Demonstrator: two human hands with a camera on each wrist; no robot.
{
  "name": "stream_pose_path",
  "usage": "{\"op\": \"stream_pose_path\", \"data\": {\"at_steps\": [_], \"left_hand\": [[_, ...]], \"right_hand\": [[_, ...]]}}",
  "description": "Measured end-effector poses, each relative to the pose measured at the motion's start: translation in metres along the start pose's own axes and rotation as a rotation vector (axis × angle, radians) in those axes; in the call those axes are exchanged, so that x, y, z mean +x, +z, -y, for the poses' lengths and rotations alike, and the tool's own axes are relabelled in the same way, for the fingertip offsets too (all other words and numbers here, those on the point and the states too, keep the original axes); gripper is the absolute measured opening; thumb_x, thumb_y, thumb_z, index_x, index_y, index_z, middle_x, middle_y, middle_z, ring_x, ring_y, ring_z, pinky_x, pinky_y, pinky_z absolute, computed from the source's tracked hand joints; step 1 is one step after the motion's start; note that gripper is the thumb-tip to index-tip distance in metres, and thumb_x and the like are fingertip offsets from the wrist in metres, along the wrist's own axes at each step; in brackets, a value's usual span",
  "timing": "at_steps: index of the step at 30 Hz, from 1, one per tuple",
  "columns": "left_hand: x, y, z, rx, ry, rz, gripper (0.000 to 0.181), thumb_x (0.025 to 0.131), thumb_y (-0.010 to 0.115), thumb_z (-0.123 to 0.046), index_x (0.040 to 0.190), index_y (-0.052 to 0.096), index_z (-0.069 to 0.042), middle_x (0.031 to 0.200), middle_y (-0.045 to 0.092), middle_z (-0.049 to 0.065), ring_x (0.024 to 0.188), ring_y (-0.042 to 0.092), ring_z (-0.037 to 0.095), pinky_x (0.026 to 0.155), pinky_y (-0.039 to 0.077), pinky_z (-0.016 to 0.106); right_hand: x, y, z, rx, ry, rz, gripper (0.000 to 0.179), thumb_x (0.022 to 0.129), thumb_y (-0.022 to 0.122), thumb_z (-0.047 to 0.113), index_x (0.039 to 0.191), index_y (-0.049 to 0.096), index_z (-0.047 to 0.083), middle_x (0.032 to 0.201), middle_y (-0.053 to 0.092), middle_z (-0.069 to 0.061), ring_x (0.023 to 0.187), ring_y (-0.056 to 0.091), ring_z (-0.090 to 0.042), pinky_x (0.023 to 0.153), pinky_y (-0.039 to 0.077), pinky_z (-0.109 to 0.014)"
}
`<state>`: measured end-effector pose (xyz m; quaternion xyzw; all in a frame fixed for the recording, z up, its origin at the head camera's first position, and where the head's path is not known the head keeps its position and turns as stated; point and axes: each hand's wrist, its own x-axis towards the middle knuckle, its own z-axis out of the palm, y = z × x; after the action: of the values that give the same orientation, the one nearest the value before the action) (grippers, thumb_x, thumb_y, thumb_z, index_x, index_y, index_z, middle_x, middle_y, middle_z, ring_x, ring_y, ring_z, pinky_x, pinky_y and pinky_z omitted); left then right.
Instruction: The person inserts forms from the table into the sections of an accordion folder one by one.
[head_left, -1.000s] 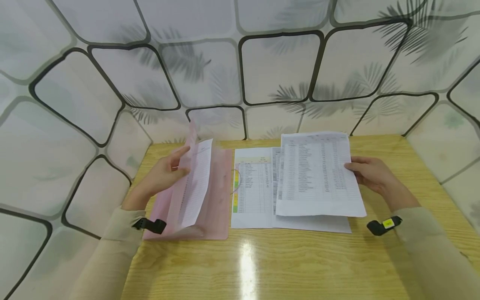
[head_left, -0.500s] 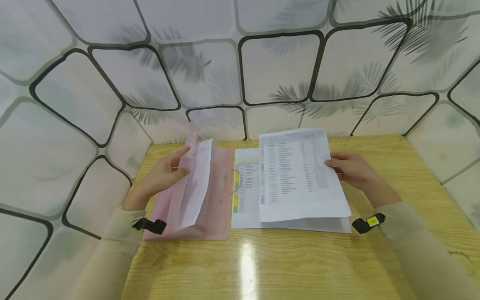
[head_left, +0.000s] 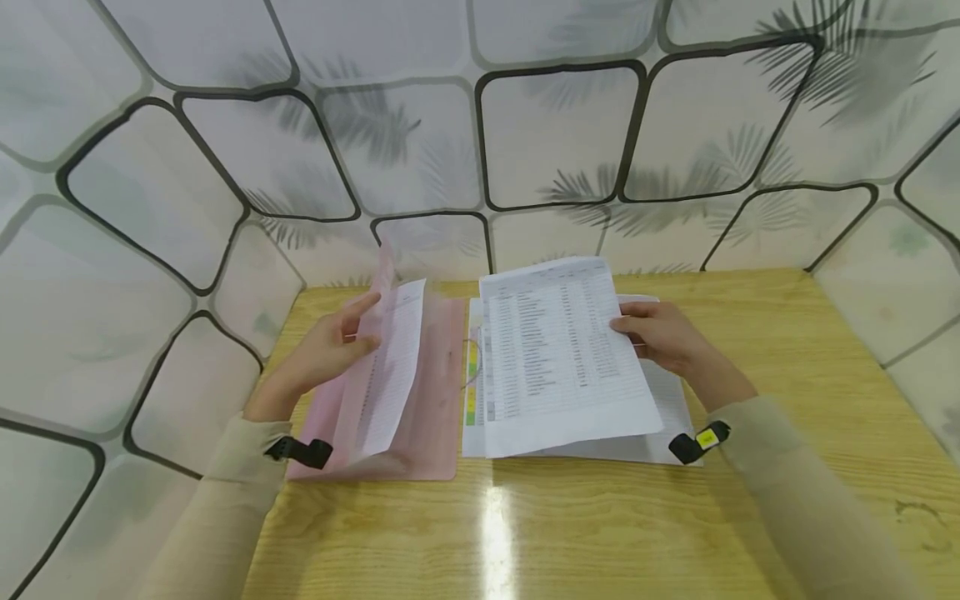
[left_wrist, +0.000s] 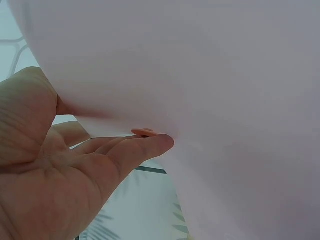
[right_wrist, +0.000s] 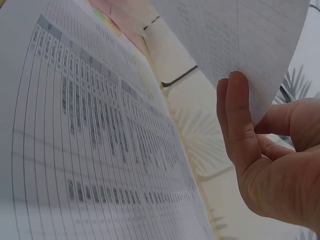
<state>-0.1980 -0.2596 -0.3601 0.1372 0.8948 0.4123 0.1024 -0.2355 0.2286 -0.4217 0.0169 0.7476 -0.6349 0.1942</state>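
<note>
A translucent pink document folder (head_left: 438,392) lies on the left of the table. My left hand (head_left: 322,350) pinches its raised flap between thumb and fingers. The left wrist view shows that flap (left_wrist: 225,90) close up, with a small orange button (left_wrist: 145,132) beside the fingertips. Inside the folder a printed sheet (head_left: 393,367) stands slanted. To the right, my right hand (head_left: 667,337) grips the right edge of a printed table sheet (head_left: 562,358), tilted above other papers. In the right wrist view, a lower printed sheet (right_wrist: 100,125) lies flat under the lifted paper (right_wrist: 250,40).
Flat papers (head_left: 667,408) show from under the held sheet, with a yellow-green strip (head_left: 471,383) at their left edge. A thin loop of string (head_left: 477,358) sits by the folder's right edge. Patterned cloth walls (head_left: 555,142) enclose the wooden table (head_left: 585,533).
My right hand has moved left with the printed sheet, which now overlaps most of the papers below and nears the folder. The left hand and the folder flap have stayed put.
</note>
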Motion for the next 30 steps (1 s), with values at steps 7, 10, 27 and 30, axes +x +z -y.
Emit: {"op": "stream_pose_path", "data": {"at_steps": [7, 10, 27, 30], "left_hand": [[-0.001, 0.000, 0.000, -0.001, 0.003, -0.003, 0.072, 0.103, 0.060, -0.008, 0.167, 0.027, -0.004, 0.159, 0.045, 0.032, 0.143, 0.051, 0.045, 0.112, 0.045, 0.059], [0.000, 0.000, 0.001, -0.007, 0.007, -0.006, 0.072, 0.103, 0.059, -0.007, 0.167, 0.027, -0.003, 0.156, 0.049, 0.032, 0.141, 0.053, 0.043, 0.111, 0.046, 0.058], [-0.002, 0.002, -0.001, -0.038, 0.018, -0.003, 0.072, 0.102, 0.060, -0.005, 0.166, 0.027, -0.003, 0.158, 0.046, 0.031, 0.142, 0.052, 0.043, 0.110, 0.047, 0.053], [-0.002, 0.003, 0.000, -0.048, 0.019, -0.003, 0.072, 0.102, 0.060, -0.005, 0.166, 0.027, -0.002, 0.156, 0.048, 0.032, 0.141, 0.053, 0.043, 0.108, 0.049, 0.045]], "right_hand": [[0.004, 0.023, 0.006, 0.016, -0.026, 0.038, 0.056, 0.106, 0.059, 0.012, 0.152, 0.042, -0.015, 0.096, 0.073, 0.009, 0.083, 0.073, -0.007, 0.073, 0.059, -0.026], [0.008, 0.031, 0.008, 0.011, -0.022, 0.038, 0.056, 0.105, 0.060, 0.012, 0.152, 0.043, -0.013, 0.100, 0.072, 0.006, 0.083, 0.073, -0.008, 0.074, 0.060, -0.026], [0.023, 0.062, 0.014, 0.048, 0.006, 0.035, 0.051, 0.106, 0.060, 0.011, 0.151, 0.048, -0.009, 0.124, 0.069, -0.013, 0.087, 0.073, -0.009, 0.076, 0.061, -0.027], [0.026, 0.067, 0.015, 0.058, 0.002, 0.034, 0.050, 0.106, 0.060, 0.011, 0.150, 0.050, -0.009, 0.128, 0.067, -0.018, 0.087, 0.074, -0.010, 0.075, 0.062, -0.027]]}}
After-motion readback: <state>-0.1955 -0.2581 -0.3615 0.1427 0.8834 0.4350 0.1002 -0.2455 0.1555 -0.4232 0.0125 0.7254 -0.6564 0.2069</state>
